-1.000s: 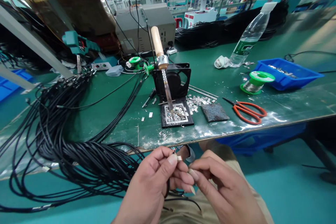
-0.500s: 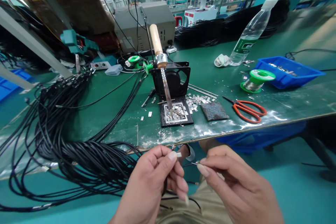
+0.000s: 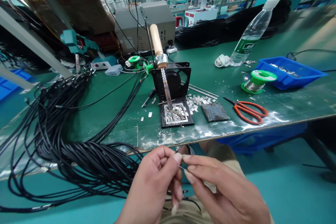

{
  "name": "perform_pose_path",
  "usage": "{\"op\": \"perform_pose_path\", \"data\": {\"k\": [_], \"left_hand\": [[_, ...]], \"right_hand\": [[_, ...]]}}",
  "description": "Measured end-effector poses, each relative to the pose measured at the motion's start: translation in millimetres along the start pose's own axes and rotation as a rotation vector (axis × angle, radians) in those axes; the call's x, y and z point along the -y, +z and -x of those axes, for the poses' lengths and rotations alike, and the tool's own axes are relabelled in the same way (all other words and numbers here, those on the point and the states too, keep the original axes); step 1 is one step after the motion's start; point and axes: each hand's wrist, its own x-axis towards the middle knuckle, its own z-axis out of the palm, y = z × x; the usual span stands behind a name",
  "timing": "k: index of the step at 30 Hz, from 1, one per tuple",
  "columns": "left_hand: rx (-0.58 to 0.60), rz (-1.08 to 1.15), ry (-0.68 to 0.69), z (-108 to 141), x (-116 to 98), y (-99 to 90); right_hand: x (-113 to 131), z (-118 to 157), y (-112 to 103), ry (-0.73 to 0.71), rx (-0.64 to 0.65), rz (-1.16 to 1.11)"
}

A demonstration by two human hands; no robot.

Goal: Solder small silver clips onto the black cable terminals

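Observation:
My left hand (image 3: 153, 182) is closed, thumb pressed on the index finger, pinching a small pale metal tab (image 3: 183, 155) of which only the edge shows. My right hand (image 3: 223, 182) touches that tab with its fingertips. Between its thumb and fingers runs a thin silvery wire (image 3: 183, 168), pointing at my left thumb. Beyond the hands, a soldering iron (image 3: 165, 84) with a wooden handle leans tip-down over a black plate (image 3: 163, 120) holding small metal tabs. A large bundle of black cables (image 3: 86, 161) hangs over the bench edge at left.
A black fan (image 3: 181, 77) stands behind the plate. To the right are a dark sponge pad (image 3: 215, 112), orange-handled scissors (image 3: 250, 112), a solder spool (image 3: 258, 80), a blue tray (image 3: 294, 80) and a tilted water bottle (image 3: 252, 35). Loose tabs (image 3: 196, 100) lie beside the plate.
My right hand has moved left, bringing its fingertips and the thin wire against the tab in my left hand. The things on the bench stay in place.

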Motion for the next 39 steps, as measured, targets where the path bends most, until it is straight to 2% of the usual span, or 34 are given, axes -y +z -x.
{"op": "perform_pose_path", "data": {"k": [10,14,20,23,31,36,39], "left_hand": [[-0.011,-0.02,0.017,-1.8,0.0,-2.8],[-0.004,0.012,0.031,-3.8,-1.6,-8.2],[-0.092,0.008,0.062,-10.0,-14.5,-13.4],[-0.104,0.009,0.099,-15.8,-22.4,-13.3],[-0.111,-0.041,0.037,-30.0,-29.7,-14.5],[-0.125,-0.08,0.038,-25.0,-27.6,-17.4],[-0.068,-0.039,0.032,-19.4,-22.4,-20.6]], "right_hand": [[0.1,-4.1,2.1,-0.022,0.026,0.033],[-3.4,-7.3,2.0,0.003,-0.047,0.031],[-17.1,-14.2,6.5,0.116,-0.169,-0.001],[-22.3,-18.8,11.7,0.138,-0.188,-0.013],[-29.4,-31.4,26.1,0.127,-0.186,-0.022],[-31.9,-29.4,14.2,0.168,-0.201,0.037],[-40.4,-27.0,-3.1,0.172,-0.192,0.166]]}}
